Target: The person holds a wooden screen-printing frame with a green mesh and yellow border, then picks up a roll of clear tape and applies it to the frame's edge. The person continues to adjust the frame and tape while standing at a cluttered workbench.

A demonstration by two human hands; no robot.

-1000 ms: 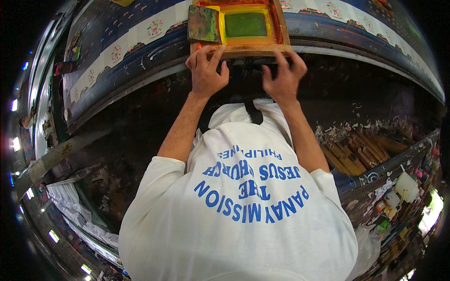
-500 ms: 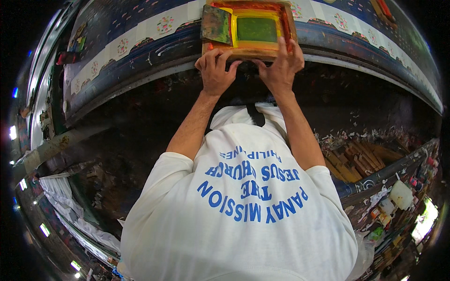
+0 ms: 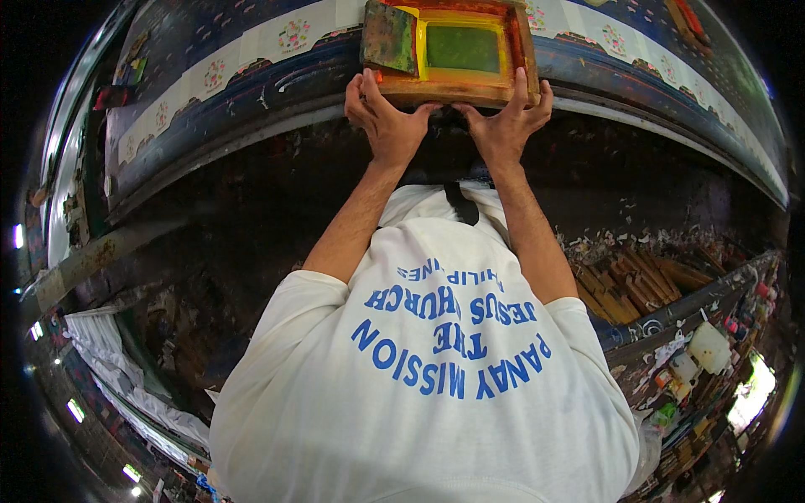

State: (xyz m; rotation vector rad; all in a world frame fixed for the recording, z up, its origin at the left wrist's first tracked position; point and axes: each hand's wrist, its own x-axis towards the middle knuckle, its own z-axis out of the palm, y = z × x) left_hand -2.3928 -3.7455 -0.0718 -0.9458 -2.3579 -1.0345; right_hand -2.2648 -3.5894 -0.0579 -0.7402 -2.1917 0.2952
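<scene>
At the top of the view a wooden screen printing frame point(image 3: 470, 90) rests on the long table, smeared with red and yellow ink round a dark green mesh window point(image 3: 463, 48). A squeegee point(image 3: 391, 38), stained dark green and brown, leans inside its left side. My left hand point(image 3: 391, 124) has its fingers at the near left corner and its thumb along the near edge. On the near right corner, my right hand point(image 3: 503, 126) grips likewise, with its thumb at the near edge too. The undersides of the fingers are hidden.
Pale sheets with round floral prints point(image 3: 293, 35) run in a row along the table point(image 3: 251, 101) on both sides. A rail point(image 3: 193, 144) edges its near side. Wooden pieces point(image 3: 633, 285) fill a bin at the lower right, beside cluttered containers point(image 3: 711, 348).
My fingers have shifted on the near corners of the frame; those of the right hand have drawn back from over its right side. The squeegee stays inside the frame.
</scene>
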